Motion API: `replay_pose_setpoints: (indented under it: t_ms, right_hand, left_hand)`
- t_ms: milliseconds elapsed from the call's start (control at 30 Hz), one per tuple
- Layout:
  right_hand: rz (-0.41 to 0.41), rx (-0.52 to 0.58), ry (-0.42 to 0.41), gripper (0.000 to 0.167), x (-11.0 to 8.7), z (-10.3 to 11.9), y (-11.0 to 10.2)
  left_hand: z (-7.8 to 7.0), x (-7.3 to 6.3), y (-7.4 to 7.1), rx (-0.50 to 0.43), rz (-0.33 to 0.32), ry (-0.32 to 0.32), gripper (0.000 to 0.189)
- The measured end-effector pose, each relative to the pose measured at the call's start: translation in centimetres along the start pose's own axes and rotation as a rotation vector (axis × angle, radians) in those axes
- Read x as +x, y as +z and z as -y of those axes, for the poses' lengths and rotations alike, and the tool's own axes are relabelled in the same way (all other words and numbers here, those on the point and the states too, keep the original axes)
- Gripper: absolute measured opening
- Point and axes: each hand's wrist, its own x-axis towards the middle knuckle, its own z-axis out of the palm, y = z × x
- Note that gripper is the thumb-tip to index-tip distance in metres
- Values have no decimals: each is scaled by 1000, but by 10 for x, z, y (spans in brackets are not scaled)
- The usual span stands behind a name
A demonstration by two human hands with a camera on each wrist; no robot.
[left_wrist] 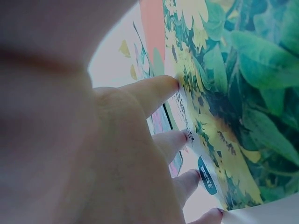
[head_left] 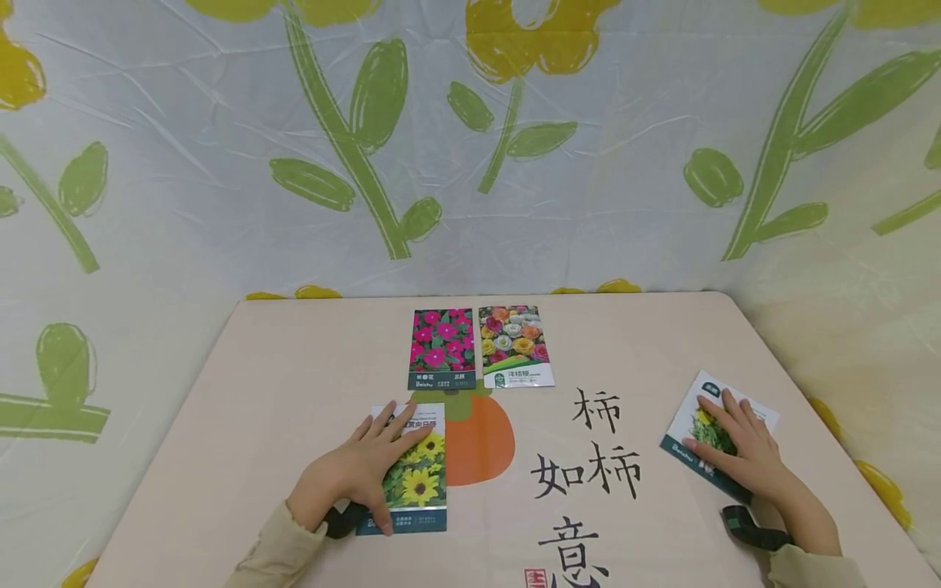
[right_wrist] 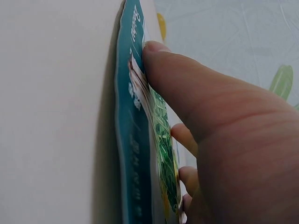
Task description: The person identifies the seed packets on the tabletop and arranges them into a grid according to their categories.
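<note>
On the left of the table lies a seed packet with yellow flowers [head_left: 421, 483]. My left hand [head_left: 360, 467] rests on it with fingers spread; the left wrist view shows several fingertips touching its printed face. Over to the right, a white and dark-green seed packet [head_left: 684, 441] lies tilted on the table. My right hand [head_left: 746, 453] lies across that packet, fingers extended; up close, the thumb [right_wrist: 187, 79] touches the face near its green band [right_wrist: 131, 154]. Part of each packet's picture is hidden under the hand.
Two more seed packets lie side by side farther back: one with pink flowers [head_left: 443, 347], one with multicoloured blooms [head_left: 516, 347]. The pale tablecloth [head_left: 294, 359] bears a printed orange persimmon [head_left: 481, 445] and black characters. A flower-patterned curtain [head_left: 603, 212] stands behind the table.
</note>
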Motion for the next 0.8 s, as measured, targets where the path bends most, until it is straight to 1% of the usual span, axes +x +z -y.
replay_pose_setpoints:
  t_ms: [200,400,633,800]
  right_hand:
    - [4,-3,1,78,0,1,-1]
    - [3,-5,-2,78,1,0,0]
    - [-4,-10,-5,78,1,0,0]
    - [-6,-10,-6,77,0,0,1]
  left_hand:
    - [-3,5,1,1,7,-2,126]
    - [-6,7,0,8,15,10,126]
    - [-8,11,-1,5,14,15,127]
    - [-10,15,1,20,11,21,128]
